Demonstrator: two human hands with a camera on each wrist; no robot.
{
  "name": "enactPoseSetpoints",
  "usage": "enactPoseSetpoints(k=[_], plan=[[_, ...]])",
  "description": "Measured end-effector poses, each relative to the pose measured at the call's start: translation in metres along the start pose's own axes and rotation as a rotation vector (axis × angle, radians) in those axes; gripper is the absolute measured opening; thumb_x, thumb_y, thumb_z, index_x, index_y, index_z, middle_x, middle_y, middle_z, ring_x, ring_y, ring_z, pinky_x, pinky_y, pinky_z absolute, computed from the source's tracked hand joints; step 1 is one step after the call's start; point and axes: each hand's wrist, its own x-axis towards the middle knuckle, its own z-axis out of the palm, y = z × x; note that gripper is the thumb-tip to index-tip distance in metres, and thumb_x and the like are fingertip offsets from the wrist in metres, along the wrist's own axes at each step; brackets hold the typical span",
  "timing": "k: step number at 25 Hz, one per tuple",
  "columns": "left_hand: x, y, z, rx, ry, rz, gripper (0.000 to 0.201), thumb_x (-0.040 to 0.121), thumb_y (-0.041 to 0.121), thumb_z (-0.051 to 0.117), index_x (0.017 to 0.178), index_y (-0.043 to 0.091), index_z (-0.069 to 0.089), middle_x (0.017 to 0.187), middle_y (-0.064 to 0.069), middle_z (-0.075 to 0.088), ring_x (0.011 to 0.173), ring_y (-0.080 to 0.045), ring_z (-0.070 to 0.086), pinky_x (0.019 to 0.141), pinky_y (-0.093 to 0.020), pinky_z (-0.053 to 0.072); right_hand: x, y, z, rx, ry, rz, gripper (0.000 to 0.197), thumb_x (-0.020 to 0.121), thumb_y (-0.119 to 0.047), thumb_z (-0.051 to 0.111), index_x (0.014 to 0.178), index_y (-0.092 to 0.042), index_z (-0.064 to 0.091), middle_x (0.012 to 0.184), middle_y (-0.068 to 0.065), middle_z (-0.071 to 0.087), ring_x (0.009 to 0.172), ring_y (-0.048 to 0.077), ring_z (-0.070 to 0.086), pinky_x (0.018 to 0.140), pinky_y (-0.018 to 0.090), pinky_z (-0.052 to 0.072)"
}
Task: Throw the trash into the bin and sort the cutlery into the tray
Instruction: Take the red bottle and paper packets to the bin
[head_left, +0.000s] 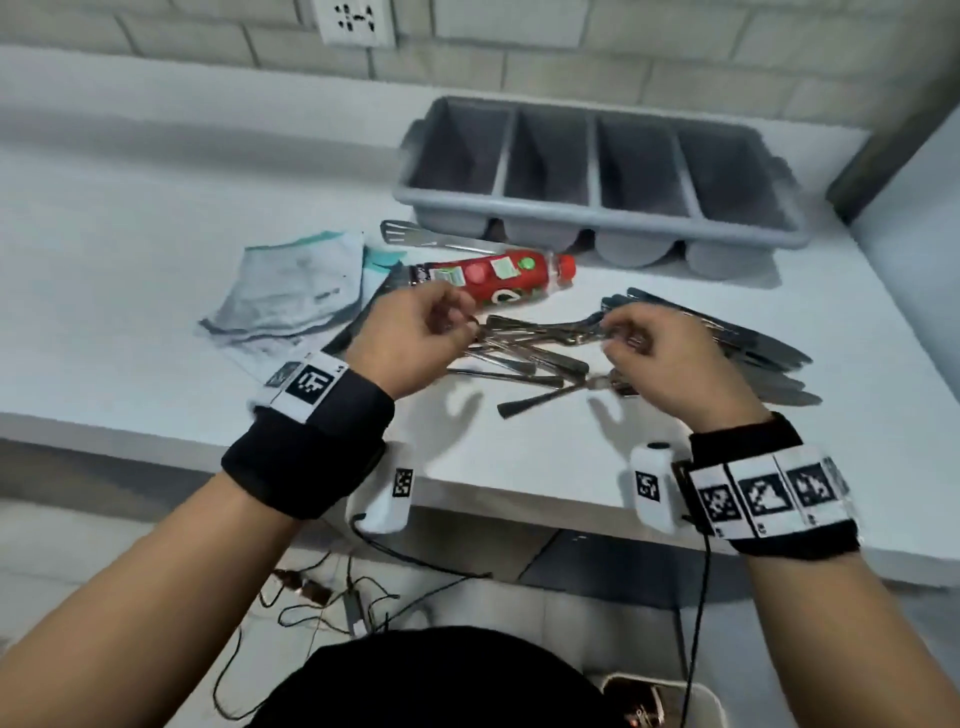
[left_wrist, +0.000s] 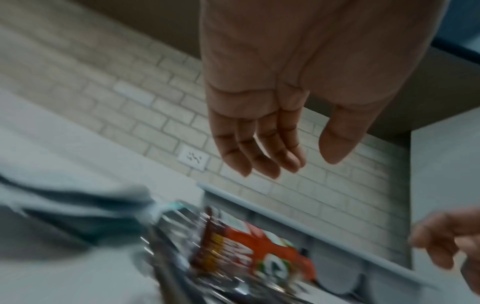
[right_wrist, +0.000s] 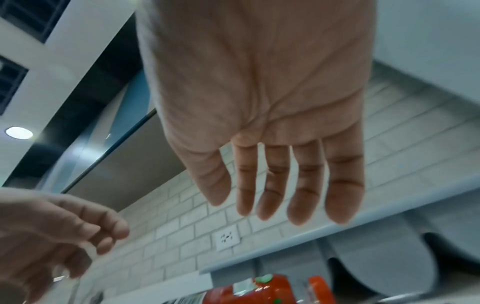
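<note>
A heap of metal forks and spoons (head_left: 524, 348) lies on the white counter, with several knives (head_left: 743, 343) fanned out to its right. My left hand (head_left: 452, 322) hovers over the heap's left end and my right hand (head_left: 618, 338) over its right end. Both wrist views show relaxed fingers (left_wrist: 259, 156) (right_wrist: 306, 195) holding nothing. A red-labelled plastic bottle (head_left: 498, 275) lies on its side just behind the cutlery. The grey four-compartment tray (head_left: 597, 208) stands behind it, its compartments dark inside. A crumpled pale wrapper (head_left: 291, 291) lies to the left.
A slotted metal spatula (head_left: 426, 236) lies between the bottle and the tray. The wall with a socket (head_left: 353, 21) runs behind the counter. Below the counter's front edge are cables (head_left: 337, 597) on the floor and a pale container (head_left: 670, 701).
</note>
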Motion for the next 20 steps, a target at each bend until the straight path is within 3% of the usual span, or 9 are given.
enactPoseSetpoints(k=[1,3,5,7,10,13,16,20], plan=[[0.004,-0.011,-0.02,0.105,0.086,0.004,0.015,0.08,0.017,0.066,0.092,0.025,0.064,0.093,-0.001,0.065,0.085,-0.021,0.064,0.088,-0.035,0.052,0.017,-0.016,0.011,-0.005,-0.021,-0.032,0.024,0.087,-0.019,0.058,0.11,-0.017,0.064,0.098,0.002,0.06,0.084,0.016,0.054,0.081,0.025,0.041],[0.013,-0.034,-0.056,0.402,0.195,-0.025,0.041,0.076,0.03,0.069,0.115,0.019,0.062,0.122,-0.01,0.058,0.11,-0.028,0.058,0.097,-0.034,0.046,0.051,-0.043,0.032,-0.04,-0.055,-0.078,0.027,0.087,-0.02,0.058,0.113,-0.017,0.062,0.108,0.002,0.057,0.09,0.016,0.052,0.085,0.025,0.04],[0.026,-0.057,-0.078,0.6,0.158,-0.121,0.07,0.07,0.047,0.068,0.132,0.018,0.049,0.14,-0.015,0.043,0.128,-0.033,0.043,0.105,-0.04,0.04,0.084,-0.06,0.052,-0.12,-0.076,-0.097,0.034,0.086,-0.018,0.059,0.12,-0.017,0.058,0.124,0.006,0.053,0.106,0.021,0.053,0.096,0.03,0.041],[0.043,-0.076,-0.084,0.785,0.094,-0.219,0.088,0.068,0.052,0.069,0.141,0.017,0.034,0.149,-0.015,0.03,0.136,-0.036,0.031,0.109,-0.045,0.034,0.111,-0.068,0.067,-0.318,-0.123,-0.107,0.047,0.084,-0.02,0.061,0.13,-0.021,0.049,0.139,0.007,0.044,0.125,0.027,0.042,0.107,0.041,0.036],[0.061,-0.096,-0.089,0.883,-0.037,-0.353,0.095,0.071,0.049,0.069,0.144,0.01,0.023,0.146,-0.018,0.034,0.136,-0.036,0.031,0.111,-0.046,0.027,0.135,-0.077,0.083,-0.606,-0.244,-0.109,0.072,0.081,-0.035,0.067,0.143,-0.029,0.03,0.152,0.005,0.029,0.138,0.03,0.026,0.11,0.055,0.03],[0.071,-0.112,-0.095,0.818,-0.155,-0.353,0.087,0.073,0.048,0.064,0.138,0.003,0.028,0.127,-0.018,0.055,0.116,-0.036,0.054,0.095,-0.041,0.044,0.151,-0.073,0.093,-0.666,-0.275,-0.068,0.084,0.079,-0.038,0.069,0.146,-0.033,0.019,0.154,0.005,0.027,0.141,0.03,0.022,0.109,0.061,0.026],[0.069,-0.118,-0.094,0.882,-0.181,-0.3,0.078,0.072,0.046,0.062,0.132,0.006,0.032,0.116,-0.015,0.06,0.105,-0.035,0.06,0.079,-0.036,0.047,0.156,-0.069,0.099,-0.671,-0.29,-0.027,0.085,0.075,-0.037,0.071,0.144,-0.036,0.021,0.148,0.008,0.038,0.136,0.033,0.031,0.11,0.061,0.027],[0.07,-0.118,-0.092,0.899,-0.163,-0.26,0.069,0.078,0.045,0.057,0.131,0.008,0.034,0.119,-0.014,0.061,0.106,-0.034,0.061,0.076,-0.034,0.044,0.155,-0.074,0.098,-0.693,-0.297,-0.015,0.079,0.074,-0.033,0.072,0.141,-0.034,0.031,0.14,0.009,0.044,0.13,0.033,0.039,0.11,0.06,0.028]])
